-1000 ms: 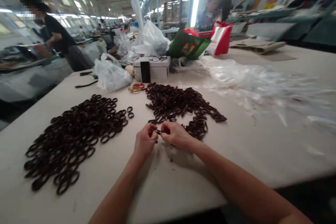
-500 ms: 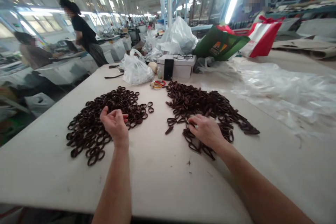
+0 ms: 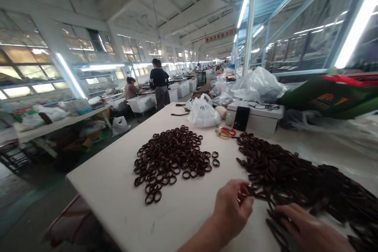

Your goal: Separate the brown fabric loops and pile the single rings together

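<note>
Two heaps of small dark brown loops lie on the pale table (image 3: 115, 189). Round, opened loops form the left heap (image 3: 174, 149); flattened, narrow ones make up the right heap (image 3: 283, 169). At the near left edge of the flat loops is my left hand (image 3: 232, 208), its fingers curled and pinched around a dark brown loop, partly hidden by the fingertips. My right hand (image 3: 307, 226) is lower right, low over the flat loops, with its fingers closed on a dark brown loop (image 3: 275, 216).
Behind the heaps are red-and-yellow handled pliers (image 3: 226, 132), a white plastic bag (image 3: 203, 112), a black phone (image 3: 241, 118) leaning on a white box (image 3: 262, 118), and glasses (image 3: 264, 105). A green bag (image 3: 321, 96) stands at right. Two people are in the left background.
The view has swung left and up. My left hand has moved from over the round loops across to the flat heap, beside my right hand, which stays at the flat loops.
</note>
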Motion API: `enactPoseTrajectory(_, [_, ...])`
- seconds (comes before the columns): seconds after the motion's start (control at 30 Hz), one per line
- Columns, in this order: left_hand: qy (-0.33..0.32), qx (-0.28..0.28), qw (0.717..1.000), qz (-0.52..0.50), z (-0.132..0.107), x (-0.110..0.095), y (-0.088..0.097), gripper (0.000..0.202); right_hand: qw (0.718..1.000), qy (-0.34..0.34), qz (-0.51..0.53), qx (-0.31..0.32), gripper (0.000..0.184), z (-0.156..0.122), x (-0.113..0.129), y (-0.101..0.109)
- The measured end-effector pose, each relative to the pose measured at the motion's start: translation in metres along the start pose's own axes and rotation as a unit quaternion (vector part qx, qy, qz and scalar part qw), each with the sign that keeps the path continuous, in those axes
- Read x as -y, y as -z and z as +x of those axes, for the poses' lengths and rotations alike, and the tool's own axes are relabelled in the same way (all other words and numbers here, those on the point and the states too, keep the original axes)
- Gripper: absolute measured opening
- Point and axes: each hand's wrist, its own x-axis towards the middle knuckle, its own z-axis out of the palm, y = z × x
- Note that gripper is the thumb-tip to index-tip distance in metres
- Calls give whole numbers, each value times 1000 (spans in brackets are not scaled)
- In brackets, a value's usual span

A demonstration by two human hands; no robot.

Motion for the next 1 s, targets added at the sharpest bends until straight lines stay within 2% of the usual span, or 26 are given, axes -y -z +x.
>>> enactPoseTrajectory(0.1, [41, 22, 999, -3, -3, 5, -6, 34, 999, 4, 32, -14, 24, 4, -9, -3])
enactPoseTrajectory(0.2, [64, 35, 997, 5, -4, 8, -10, 36, 998, -13, 29, -58, 27, 7, -8, -1])
enactPoseTrajectory(0.37, [61, 50, 997, 26, -4, 4, -12, 32, 998, -39, 54, -19, 22, 5, 6, 5])
enactPoseTrajectory(0.5, [74, 67, 995, -6, -5, 0, -15, 28, 995, -24, 81, -59, 22, 3, 14, -4])
enactPoseTrajectory(0.63, [82, 76, 993, -27, -4, 1, -21, 23, 993, -6, 80, -84, 31, 0, 19, -15])
enactPoseTrajectory(0.9, [72, 70, 993, -68, 0, 11, -25, 20, 995, -6, 88, -55, 38, -1, 33, -14])
enactPoseTrajectory(1.0, [86, 87, 985, -121, 1, 13, -25, 21, 992, -17, 115, -43, 37, 1, 38, -11])
